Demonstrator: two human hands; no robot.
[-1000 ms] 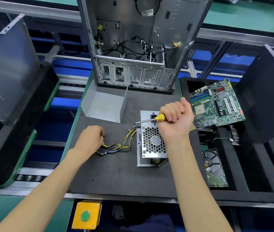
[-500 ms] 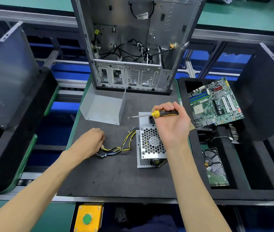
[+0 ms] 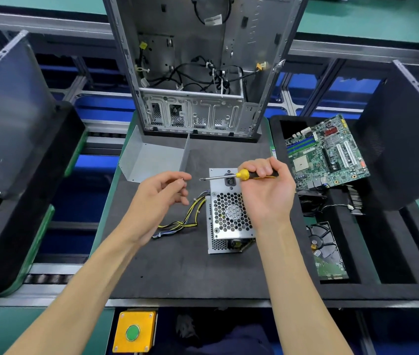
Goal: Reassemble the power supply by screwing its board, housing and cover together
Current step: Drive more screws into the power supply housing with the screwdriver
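A: Judging by the layout, how far had the reassembly got?

B: Not far, it was judged. The power supply [image 3: 230,213] was seen lying on the dark worktop [image 3: 177,267], just below the right hand [image 3: 265,190], with the board apparently seated in its perforated housing, while the bent grey cover [image 3: 152,160] was left standing apart, nearer the open computer case [image 3: 198,73]. The cover was therefore taken as not yet fitted.

A: And the hands?

B: A screwdriver [image 3: 234,175] was gripped in the curled right hand, its tip aimed toward the left hand [image 3: 162,193]. The left fingers were pinched together; a small screw seemed to be held there, though this could not be confirmed.

A: What was noted of materials?

B: Thin folded sheet steel, matt on the cover and shiny with a honeycomb grille on the housing. A yellow-and-black cable bundle [image 3: 185,221] was trailed from the housing, limp and kinked, across the foam-like mat.
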